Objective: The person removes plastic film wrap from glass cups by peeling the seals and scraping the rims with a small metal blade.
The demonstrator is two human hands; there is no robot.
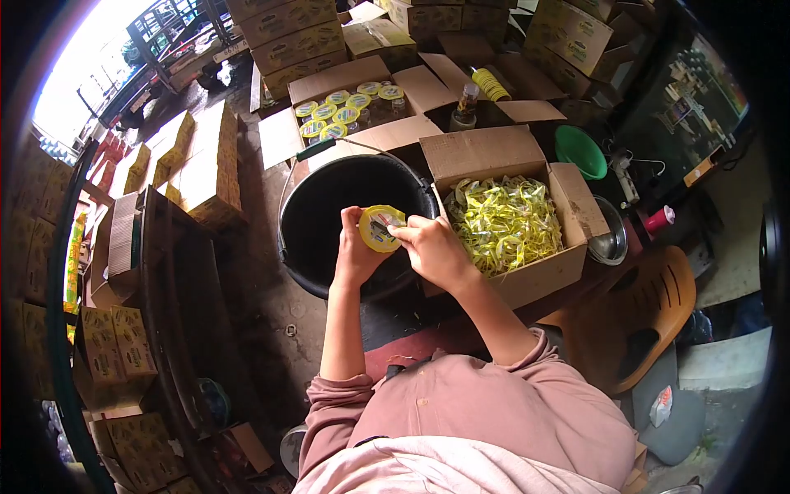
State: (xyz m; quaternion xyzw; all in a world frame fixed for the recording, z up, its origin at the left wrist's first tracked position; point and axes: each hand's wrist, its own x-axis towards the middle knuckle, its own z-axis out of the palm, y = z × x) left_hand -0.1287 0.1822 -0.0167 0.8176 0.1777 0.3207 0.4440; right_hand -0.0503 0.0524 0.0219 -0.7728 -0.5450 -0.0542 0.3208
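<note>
Over the black bucket [317, 193], my left hand [354, 243] holds a round cup with a yellow-rimmed printed lid [378, 228], its fingers wrapped round the side. My right hand [429, 247] touches the lid's right part with fingers pressed together; whether they pinch anything is too small to tell. Right of the bucket, an open carton [527, 284] is full of crumpled yellow-green strips [506, 222]. Behind the bucket, another open carton [395, 132] holds several cups with similar yellow-rimmed lids [336, 97].
A green bowl [581, 151], a metal bowl [611, 235] and a pink spool [658, 219] are at the right. A glass jar [466, 107] stands behind the strips' carton. An orange chair [642, 321] is at the lower right. Stacked boxes [288, 41] rise behind.
</note>
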